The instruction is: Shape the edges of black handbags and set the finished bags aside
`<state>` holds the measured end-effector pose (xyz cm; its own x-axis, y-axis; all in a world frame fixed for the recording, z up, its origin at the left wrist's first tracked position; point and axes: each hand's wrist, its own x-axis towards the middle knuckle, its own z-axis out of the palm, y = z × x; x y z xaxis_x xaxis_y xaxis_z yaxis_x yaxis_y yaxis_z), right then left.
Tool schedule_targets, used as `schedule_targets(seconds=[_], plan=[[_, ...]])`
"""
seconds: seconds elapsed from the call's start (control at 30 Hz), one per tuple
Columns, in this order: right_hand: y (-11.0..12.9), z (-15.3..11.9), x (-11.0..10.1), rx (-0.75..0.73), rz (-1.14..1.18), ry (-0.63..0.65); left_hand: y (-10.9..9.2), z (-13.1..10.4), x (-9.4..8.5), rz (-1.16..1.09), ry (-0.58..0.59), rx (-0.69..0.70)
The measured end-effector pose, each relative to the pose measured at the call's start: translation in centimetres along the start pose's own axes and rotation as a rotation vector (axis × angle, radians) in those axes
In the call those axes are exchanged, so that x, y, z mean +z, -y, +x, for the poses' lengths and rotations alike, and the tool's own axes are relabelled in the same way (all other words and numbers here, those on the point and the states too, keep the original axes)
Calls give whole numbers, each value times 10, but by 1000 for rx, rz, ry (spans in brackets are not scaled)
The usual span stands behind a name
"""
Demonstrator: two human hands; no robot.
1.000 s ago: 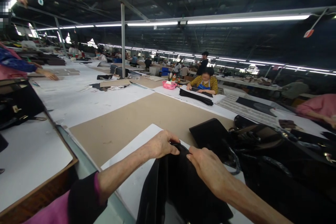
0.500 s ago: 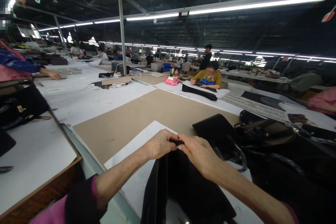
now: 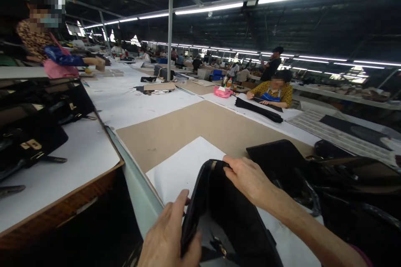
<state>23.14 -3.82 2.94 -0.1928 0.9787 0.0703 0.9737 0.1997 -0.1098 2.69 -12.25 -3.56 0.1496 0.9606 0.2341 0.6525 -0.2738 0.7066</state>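
A black bag (image 3: 247,221) stands open at the bottom centre, its inside facing me and a small gold-coloured metal piece low within it. My right hand (image 3: 250,179) pinches the bag's top rim at the far corner. My left hand (image 3: 172,233) is at the near left side of the bag, thumb on the inner side and fingers on the outer side of the rim. Part of the left hand is blurred. Beneath the bag lies a white sheet (image 3: 184,162) over a brown board (image 3: 169,133).
More black bags (image 3: 354,175) are piled close on the right, beside a black flap (image 3: 275,154). Others with gold clasps (image 3: 31,142) stand on the left table (image 3: 78,154). A person in yellow (image 3: 286,91) sits across; another person (image 3: 46,46) stands far left.
My left hand has moved down and toward me along the bag's rim, away from my right hand. The bag's mouth has opened wider. The view has turned left.
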Motion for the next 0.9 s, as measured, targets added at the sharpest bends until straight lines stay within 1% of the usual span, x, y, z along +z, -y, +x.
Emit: schedule_targets(seconds=[0.03,0.1,0.17,0.23,0.3,0.37,0.43,0.53,0.63,0.77,0.9], plan=[[0,1,0,-2,13,5,1,6,-5,-11,9,-34],[0,2,-3,6,75,28,4,24,-23,-37,78,-101],[0,2,-9,42,139,90,9,43,-43,-102,218,-139],[-1,-1,-17,101,175,165,19,64,-58,-226,370,-146],[-2,-5,-23,168,200,231,31,83,-65,-376,515,-160],[-5,-9,-23,227,221,252,42,98,-64,-487,587,-132],[-10,-13,-19,262,240,253,49,108,-60,-544,602,-91],[-18,-15,-10,279,269,258,54,114,-55,-604,608,-63],[-23,-14,-4,289,309,265,59,113,-55,-690,618,-56],[-24,-14,-3,302,314,235,63,111,-59,-799,609,-46],[-24,-15,-1,311,312,239,63,107,-62,-845,592,-25]])
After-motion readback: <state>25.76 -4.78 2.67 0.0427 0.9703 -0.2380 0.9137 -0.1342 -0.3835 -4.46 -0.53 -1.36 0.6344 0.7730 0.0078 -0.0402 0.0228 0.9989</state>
